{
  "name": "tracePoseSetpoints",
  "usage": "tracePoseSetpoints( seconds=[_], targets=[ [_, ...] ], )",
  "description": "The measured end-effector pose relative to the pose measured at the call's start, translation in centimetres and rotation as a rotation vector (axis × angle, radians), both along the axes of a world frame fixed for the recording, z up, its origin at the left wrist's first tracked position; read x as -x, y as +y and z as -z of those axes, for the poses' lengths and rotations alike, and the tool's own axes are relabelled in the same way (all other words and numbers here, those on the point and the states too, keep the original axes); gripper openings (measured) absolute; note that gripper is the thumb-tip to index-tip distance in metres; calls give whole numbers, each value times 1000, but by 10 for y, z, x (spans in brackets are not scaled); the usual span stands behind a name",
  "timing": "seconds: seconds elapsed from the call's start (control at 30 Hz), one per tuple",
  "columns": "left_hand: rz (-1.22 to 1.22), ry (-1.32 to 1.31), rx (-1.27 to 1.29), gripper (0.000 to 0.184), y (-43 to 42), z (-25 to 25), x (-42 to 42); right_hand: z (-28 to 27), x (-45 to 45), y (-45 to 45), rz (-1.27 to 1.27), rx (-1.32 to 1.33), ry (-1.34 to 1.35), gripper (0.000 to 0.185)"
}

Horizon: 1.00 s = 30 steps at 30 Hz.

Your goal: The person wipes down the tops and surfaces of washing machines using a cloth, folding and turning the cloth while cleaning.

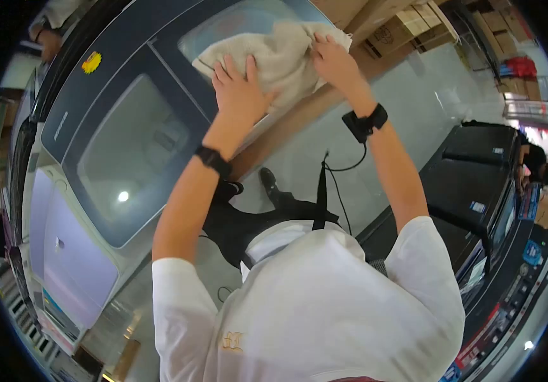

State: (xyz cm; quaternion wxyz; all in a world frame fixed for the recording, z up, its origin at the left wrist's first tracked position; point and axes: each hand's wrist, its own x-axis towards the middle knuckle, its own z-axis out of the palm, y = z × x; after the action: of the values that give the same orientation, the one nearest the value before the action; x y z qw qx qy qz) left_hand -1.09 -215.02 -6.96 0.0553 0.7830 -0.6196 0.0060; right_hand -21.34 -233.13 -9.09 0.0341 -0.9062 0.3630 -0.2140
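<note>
A beige cloth lies bunched over the far lid window of a dark-topped twin-tub washing machine. My left hand rests flat on the cloth's near left part, its fingers spread. At the cloth's right end, my right hand has its fingers curled into the fabric. Part of the far window shows past the cloth. Closer to me, the second lid has a translucent window. Both my wrists wear black bands, and a cable hangs from the right one.
A yellow sticker marks the machine's back edge. Beside it stands a pale lilac-fronted appliance. Cardboard boxes sit at the far right, with black appliances on the right. Another person's hand shows at upper left; a person in black is at right.
</note>
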Motion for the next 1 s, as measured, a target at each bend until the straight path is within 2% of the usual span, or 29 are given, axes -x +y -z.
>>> tracePoseSetpoints(
  seconds=[0.03, 0.13, 0.23, 0.43, 0.53, 0.6, 0.73, 0.8, 0.87, 0.97, 1.0],
  targets=[
    [-40, 24, -25, 100, -12, -3, -9, -2, -7, -7, -8, -20, 47, 28],
    [-117, 11, -20, 97, -31, -4, -23, 0, -34, -10, -100, 244, 237, 26],
    [-162, 13, -12, 96, -24, -6, -21, -12, -44, 30, -187, 280, 149, 28],
    [-123, -66, 69, 97, 32, 6, -19, -14, -19, 53, -345, 54, 44, 38],
    [-176, -34, 62, 98, 18, 3, -26, -6, -30, -6, -489, 300, 281, 41],
    [-249, -46, 36, 98, -11, -1, -32, 8, -57, -40, -417, 201, 251, 39],
    [-335, 16, -28, 96, -40, -7, -42, -9, -95, -17, -254, 148, 156, 38],
    [-337, 17, -18, 95, -32, -6, -39, 13, -84, -24, -386, 238, 218, 39],
    [-352, 7, -10, 93, -16, -8, -31, 11, -85, -17, -449, 228, 196, 39],
    [-326, -8, 47, 93, 29, 0, -13, -22, -68, 49, -467, 96, 101, 37],
    [-295, 29, 184, 86, 49, 5, -7, -23, -66, 61, -497, 87, 100, 37]
  ],
)
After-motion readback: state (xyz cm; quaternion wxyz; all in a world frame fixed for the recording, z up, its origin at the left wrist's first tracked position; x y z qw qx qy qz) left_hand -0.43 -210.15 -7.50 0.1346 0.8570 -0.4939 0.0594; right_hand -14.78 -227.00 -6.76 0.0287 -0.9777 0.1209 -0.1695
